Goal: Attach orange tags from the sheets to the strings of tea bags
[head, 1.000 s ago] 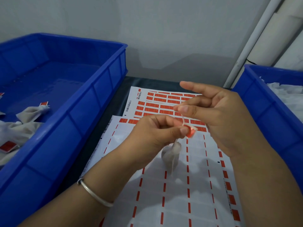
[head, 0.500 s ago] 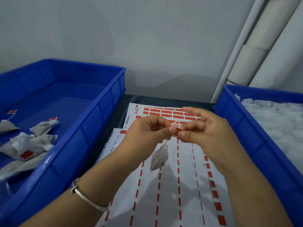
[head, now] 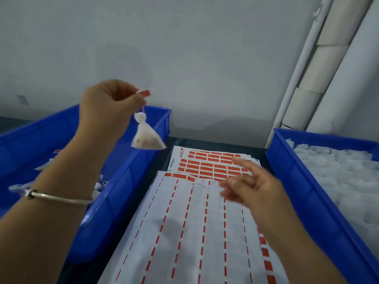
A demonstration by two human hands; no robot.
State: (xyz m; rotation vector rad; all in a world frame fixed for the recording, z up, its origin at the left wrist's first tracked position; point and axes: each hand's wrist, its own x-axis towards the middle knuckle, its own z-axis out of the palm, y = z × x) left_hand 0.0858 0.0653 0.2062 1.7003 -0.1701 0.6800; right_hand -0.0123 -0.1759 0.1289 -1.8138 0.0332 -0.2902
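My left hand (head: pixel 106 107) is raised above the left blue bin (head: pixel 131 181) and pinches the string of a white tea bag (head: pixel 146 138). An orange tag (head: pixel 144 93) sticks out at my fingertips, and the bag swings below them. My right hand (head: pixel 250 185) hovers blurred over the tag sheets with relaxed, spread fingers and holds nothing. The near sheet (head: pixel 194 232) shows mostly bare backing with thin orange strips. The far sheet (head: pixel 213 165) still carries rows of orange tags.
The left blue bin holds several tagged tea bags (head: pixel 96 187) near my forearm. The right blue bin (head: pixel 303 201) is filled with white untagged tea bags (head: pixel 338 173). A grey wall and white pipes (head: pixel 320 74) stand behind the dark table.
My hands have parted. The left hand lifted the tagged tea bag up and left over the left bin. My right hand let go and dropped toward the sheets.
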